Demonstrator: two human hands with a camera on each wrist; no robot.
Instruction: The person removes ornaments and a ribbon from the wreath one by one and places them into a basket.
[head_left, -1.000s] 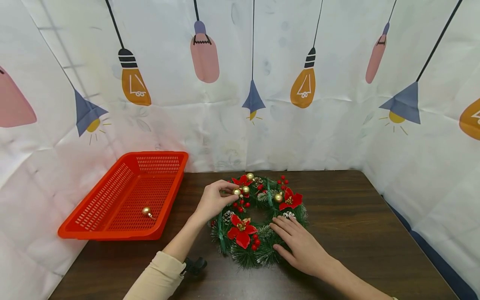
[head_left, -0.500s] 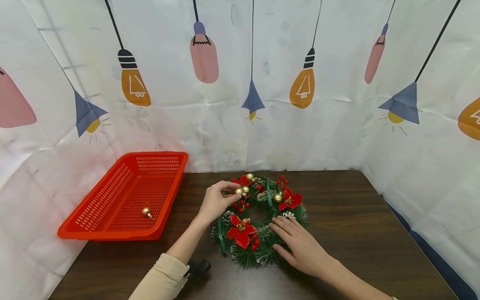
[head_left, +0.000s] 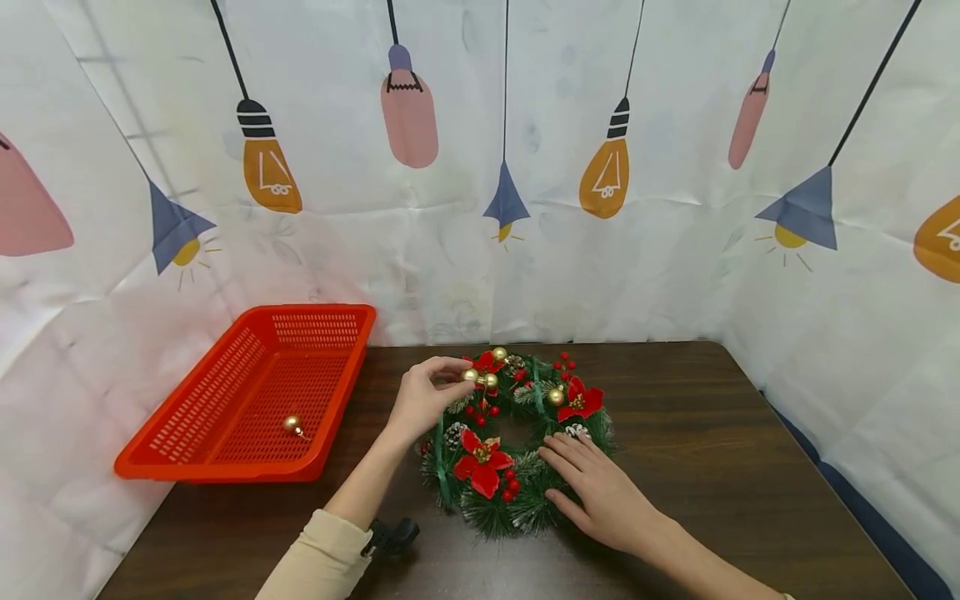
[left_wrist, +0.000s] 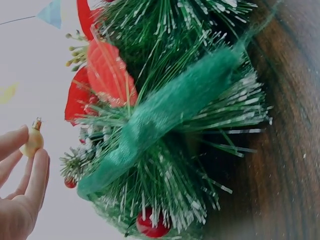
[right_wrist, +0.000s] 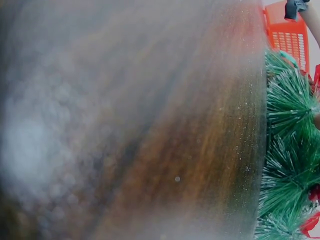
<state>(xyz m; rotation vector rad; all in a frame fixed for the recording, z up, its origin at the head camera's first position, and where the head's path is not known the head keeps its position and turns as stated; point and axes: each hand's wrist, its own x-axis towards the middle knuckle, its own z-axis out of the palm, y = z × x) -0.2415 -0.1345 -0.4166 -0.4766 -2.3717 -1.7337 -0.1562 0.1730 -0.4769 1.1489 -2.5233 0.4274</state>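
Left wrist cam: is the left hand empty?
No, the left hand pinches a gold ball at its fingertips, the ball's small metal cap pointing up in that view.

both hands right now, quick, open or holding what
Left hand: closed, pinching a small gold ball.
Right hand: open, holding nothing, resting on the wreath.

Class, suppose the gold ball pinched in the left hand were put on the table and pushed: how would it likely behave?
Being round, the ball would probably roll easily, though the small cap jutting from it may make it veer. Its glossy surface could be slippery. It is likely light, since the left hand holds it in a mere pinch.
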